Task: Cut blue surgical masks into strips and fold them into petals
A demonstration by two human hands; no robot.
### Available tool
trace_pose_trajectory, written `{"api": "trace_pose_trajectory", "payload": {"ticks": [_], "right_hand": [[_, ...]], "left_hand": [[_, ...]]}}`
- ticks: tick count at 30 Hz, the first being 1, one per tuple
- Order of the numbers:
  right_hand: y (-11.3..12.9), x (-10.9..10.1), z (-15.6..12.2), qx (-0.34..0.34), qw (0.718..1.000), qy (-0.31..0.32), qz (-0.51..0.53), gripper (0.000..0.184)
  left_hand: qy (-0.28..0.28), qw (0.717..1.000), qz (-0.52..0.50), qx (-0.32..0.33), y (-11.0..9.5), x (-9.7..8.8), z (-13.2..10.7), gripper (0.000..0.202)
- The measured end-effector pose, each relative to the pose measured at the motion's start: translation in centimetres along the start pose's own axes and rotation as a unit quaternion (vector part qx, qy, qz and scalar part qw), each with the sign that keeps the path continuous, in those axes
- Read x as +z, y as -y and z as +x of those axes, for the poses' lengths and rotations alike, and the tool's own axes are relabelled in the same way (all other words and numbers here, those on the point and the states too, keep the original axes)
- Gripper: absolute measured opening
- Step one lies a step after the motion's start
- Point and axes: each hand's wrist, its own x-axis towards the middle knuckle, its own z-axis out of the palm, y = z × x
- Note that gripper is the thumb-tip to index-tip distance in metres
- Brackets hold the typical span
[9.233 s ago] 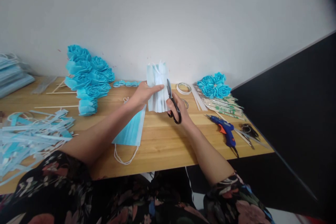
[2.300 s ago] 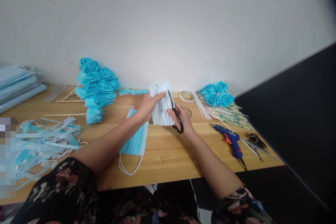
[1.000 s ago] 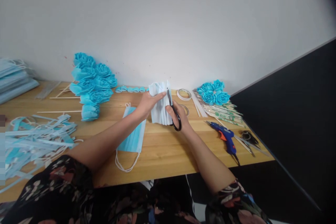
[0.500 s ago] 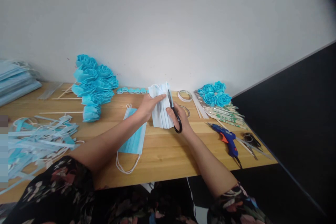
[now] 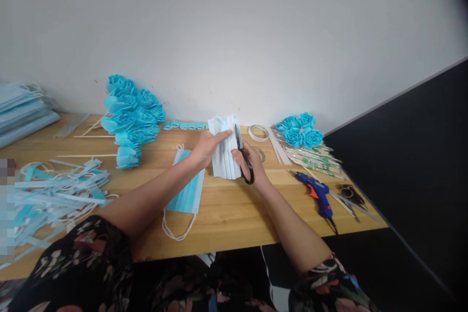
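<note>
My left hand grips a pale pleated face mask by its left side, thumb pressed over the front. In my right hand is a pair of black-handled scissors, its blade lying along the mask's right edge. Whether the blades are apart is hard to see. A second face mask, blue with white ear loops, lies flat on the table below my left forearm.
Blue mask-fabric flowers on sticks lie at the back left, with cut strips in front. Folded masks are stacked far left. To the right are a tape roll, more blue flowers, wrapped sticks and a blue glue gun.
Hands, mask and scissors hold almost the same pose. The whole view has shifted very slightly.
</note>
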Motion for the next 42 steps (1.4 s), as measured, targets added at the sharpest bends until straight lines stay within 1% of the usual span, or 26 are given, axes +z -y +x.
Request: {"api": "trace_pose_trajectory", "payload": {"ticks": [6, 12, 16, 20, 22, 25, 27, 29, 32, 36, 40, 42], "right_hand": [[0.2, 0.0, -0.1, 0.004, 1.0, 0.003, -0.001, 0.045], [0.1, -0.1, 0.0, -0.006, 1.0, -0.001, -0.012, 0.045], [0.0, -0.1, 0.1, -0.009, 1.0, -0.002, -0.015, 0.047], [-0.4, -0.1, 0.0, 0.012, 1.0, 0.007, -0.002, 0.045], [-0.6, -0.1, -0.1, 0.031, 0.999, 0.018, 0.014, 0.044], [-0.8, 0.0, -0.2, 0.056, 0.997, 0.03, 0.035, 0.046], [-0.8, 0.0, -0.3, 0.063, 0.997, 0.033, 0.037, 0.045], [-0.7, 0.0, -0.3, 0.064, 0.997, 0.036, 0.035, 0.045], [-0.8, 0.0, -0.4, 0.067, 0.996, 0.041, 0.029, 0.045], [-1.1, 0.1, -0.4, 0.058, 0.997, 0.046, 0.027, 0.044], [-0.6, 0.2, -0.2, 0.029, 0.996, 0.076, 0.033, 0.047], [-0.2, 0.1, -0.2, 0.014, 0.996, 0.074, 0.038, 0.052]], "left_hand": [[0.005, 1.0, 0.017, 0.002, 0.0, -0.1, 0.0, 0.031], [0.005, 1.0, 0.013, -0.005, -0.1, 0.0, 0.0, 0.034], [0.008, 1.0, 0.01, 0.007, 0.2, -0.2, 0.1, 0.036], [0.006, 1.0, 0.012, -0.002, 0.2, -0.5, 0.5, 0.037], [-0.002, 1.0, 0.015, 0.007, 0.0, -0.7, 0.8, 0.036], [-0.006, 0.998, 0.028, 0.062, -0.6, -1.0, 1.3, 0.036], [-0.009, 0.995, 0.051, 0.082, -1.1, -1.3, 1.5, 0.038], [-0.017, 0.995, 0.071, 0.071, -1.7, -1.5, 1.6, 0.039], [-0.024, 0.996, 0.062, 0.061, -2.6, -1.8, 1.8, 0.032], [-0.042, 0.994, 0.046, 0.092, -3.2, -2.3, 2.5, 0.025], [-0.066, 0.993, 0.059, 0.072, -3.2, -2.5, 2.8, 0.023], [-0.064, 0.993, 0.068, 0.073, -3.1, -2.6, 2.8, 0.028]]}}
